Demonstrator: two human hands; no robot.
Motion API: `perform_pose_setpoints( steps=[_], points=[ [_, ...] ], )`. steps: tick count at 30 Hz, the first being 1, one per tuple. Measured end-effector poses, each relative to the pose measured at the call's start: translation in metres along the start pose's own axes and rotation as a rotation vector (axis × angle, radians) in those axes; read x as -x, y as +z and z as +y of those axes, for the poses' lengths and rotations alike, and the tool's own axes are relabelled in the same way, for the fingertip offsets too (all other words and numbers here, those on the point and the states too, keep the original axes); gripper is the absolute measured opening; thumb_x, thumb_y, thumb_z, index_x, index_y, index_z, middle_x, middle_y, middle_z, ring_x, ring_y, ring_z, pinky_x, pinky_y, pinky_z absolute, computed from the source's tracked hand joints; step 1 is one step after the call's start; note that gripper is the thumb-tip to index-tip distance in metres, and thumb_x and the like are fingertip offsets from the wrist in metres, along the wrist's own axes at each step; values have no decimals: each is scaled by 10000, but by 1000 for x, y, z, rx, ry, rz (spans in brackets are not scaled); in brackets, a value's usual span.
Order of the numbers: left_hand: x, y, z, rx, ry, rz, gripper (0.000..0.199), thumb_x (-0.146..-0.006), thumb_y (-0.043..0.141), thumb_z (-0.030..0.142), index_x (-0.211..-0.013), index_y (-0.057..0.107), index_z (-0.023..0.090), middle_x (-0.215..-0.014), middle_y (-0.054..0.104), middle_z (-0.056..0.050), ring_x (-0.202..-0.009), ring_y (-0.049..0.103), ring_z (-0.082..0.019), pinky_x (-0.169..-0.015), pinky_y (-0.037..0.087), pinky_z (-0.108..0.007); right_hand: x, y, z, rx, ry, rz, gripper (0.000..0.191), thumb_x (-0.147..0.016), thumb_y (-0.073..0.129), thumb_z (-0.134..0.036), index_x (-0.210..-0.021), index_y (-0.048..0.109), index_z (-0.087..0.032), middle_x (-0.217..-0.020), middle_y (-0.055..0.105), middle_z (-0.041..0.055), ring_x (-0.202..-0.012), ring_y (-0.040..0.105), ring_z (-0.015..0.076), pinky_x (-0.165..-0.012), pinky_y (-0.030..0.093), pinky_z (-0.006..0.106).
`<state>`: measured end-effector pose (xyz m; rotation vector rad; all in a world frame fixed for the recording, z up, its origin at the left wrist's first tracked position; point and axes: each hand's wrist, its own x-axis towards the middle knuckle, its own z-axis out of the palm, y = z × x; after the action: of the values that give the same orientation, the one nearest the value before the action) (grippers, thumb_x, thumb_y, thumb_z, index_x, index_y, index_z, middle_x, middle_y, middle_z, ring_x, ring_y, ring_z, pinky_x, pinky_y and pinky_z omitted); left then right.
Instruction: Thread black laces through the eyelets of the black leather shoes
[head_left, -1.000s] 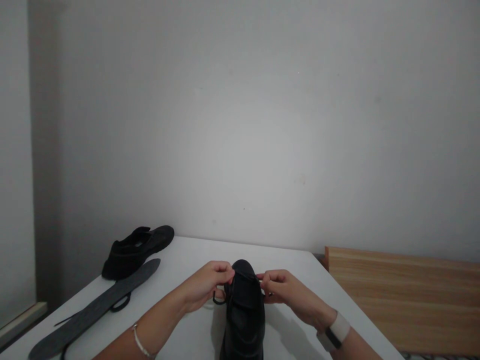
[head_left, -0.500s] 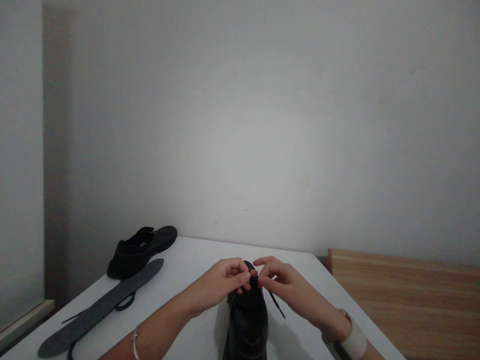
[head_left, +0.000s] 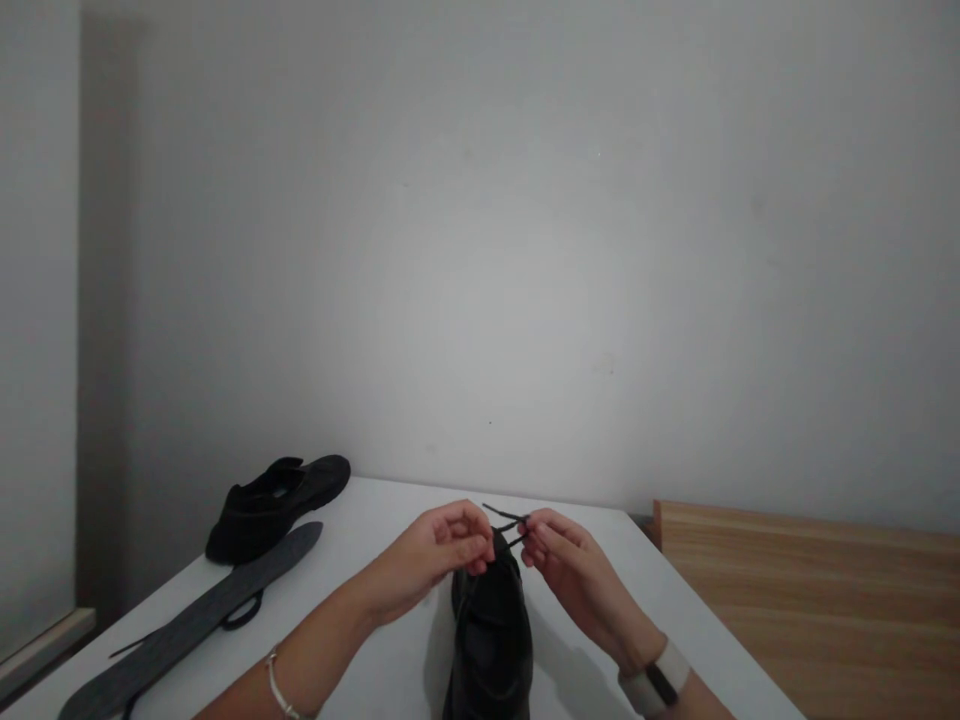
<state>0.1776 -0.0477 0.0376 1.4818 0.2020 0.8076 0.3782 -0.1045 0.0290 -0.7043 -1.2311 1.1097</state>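
Note:
A black shoe [head_left: 491, 640] stands on the white table in front of me, its toe pointing away. Above its front part both hands work on the dark shoelace [head_left: 508, 527]. My right hand [head_left: 559, 545] pinches the lace between thumb and fingers, with a free end sticking out toward the left and strands running down to the shoe. Just left of it, my left hand [head_left: 450, 540] has its fingers curled, thumb against the fingertips, beside the lace. What lies between those fingertips is too small to make out.
At the table's far left lies a second black shoe [head_left: 262, 515] without a lace across its opening. A grey insole [head_left: 202, 620] rests beside it over a loose dark lace [head_left: 244, 612]. The white table [head_left: 375, 600] meets the wall; a wooden board [head_left: 810, 600] stands right.
My right hand has turned and closed on the lace, whose free end now points up left instead of hanging down right. The left hand has curled its fingers more.

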Motion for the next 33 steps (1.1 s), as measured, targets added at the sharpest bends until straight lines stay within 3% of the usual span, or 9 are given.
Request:
perform_pose_setpoints(
  steps=[5, 8, 10, 12, 16, 20, 26, 33],
  points=[
    [4, -23, -3, 152, 62, 277, 235, -802, 704, 269, -965, 577, 156, -841, 665, -37, -726, 548, -92, -733, 410, -225, -1, -23, 5, -215, -18, 269, 270, -651, 810, -309, -857, 660, -223, -837, 619, 0, -689, 530, 110, -691, 458, 263],
    [8, -34, -9, 195, 61, 361, 336, -790, 715, 281, -1060, 547, 174, -848, 670, -34, -700, 542, -86, -724, 415, -228, 4, -32, 6, -237, -50, 305, 290, -661, 806, -316, -890, 659, -218, -823, 599, -5, -628, 495, 89, -623, 447, 240],
    [10, -38, -13, 158, 47, 382, 329, -789, 707, 311, -1045, 559, 166, -827, 665, -31, -669, 533, -87, -694, 413, -231, 8, -36, 7, -133, -60, 280, 269, -685, 787, -350, -866, 658, -199, -791, 582, -4, -589, 465, 84, -555, 413, 230],
    [12, -40, -16, 7, 26, 366, 273, -796, 683, 334, -978, 592, 151, -787, 660, -28, -654, 528, -100, -670, 406, -240, 14, -38, 9, 77, -49, 212, 247, -720, 754, -383, -824, 654, -182, -737, 567, -8, -562, 452, 85, -516, 376, 230],
    [18, -36, -18, -583, 24, 242, 162, -814, 625, 310, -851, 656, 156, -746, 653, -22, -718, 555, -151, -683, 406, -271, 24, -38, 13, 614, -54, 35, 190, -800, 675, -359, -794, 653, -171, -711, 566, -1, -610, 484, 116, -559, 384, 253],
    [21, -28, -26, -1017, 92, 171, 118, -841, 557, 222, -845, 668, 183, -783, 640, -15, -728, 546, -153, -679, 403, -271, 27, -30, 18, 904, -119, -6, 133, -854, 595, -292, -808, 643, -177, -773, 595, 20, -678, 531, 143, -628, 422, 274],
    [22, -28, -39, -1242, 198, 144, 122, -833, 522, 121, -841, 626, 183, -800, 627, -23, -786, 546, -168, -731, 419, -284, 25, -23, 16, 1046, -201, -53, 94, -868, 554, -202, -815, 631, -189, -778, 572, 13, -672, 537, 140, -617, 420, 261],
    [20, -17, -35, -1413, 280, 109, 136, -827, 516, 76, -817, 603, 180, -776, 611, -24, -782, 529, -183, -752, 427, -317, 26, -18, 12, 1172, -231, -103, 118, -869, 529, -132, -820, 616, -194, -799, 551, 12, -665, 527, 132, -612, 411, 251]
  ],
)
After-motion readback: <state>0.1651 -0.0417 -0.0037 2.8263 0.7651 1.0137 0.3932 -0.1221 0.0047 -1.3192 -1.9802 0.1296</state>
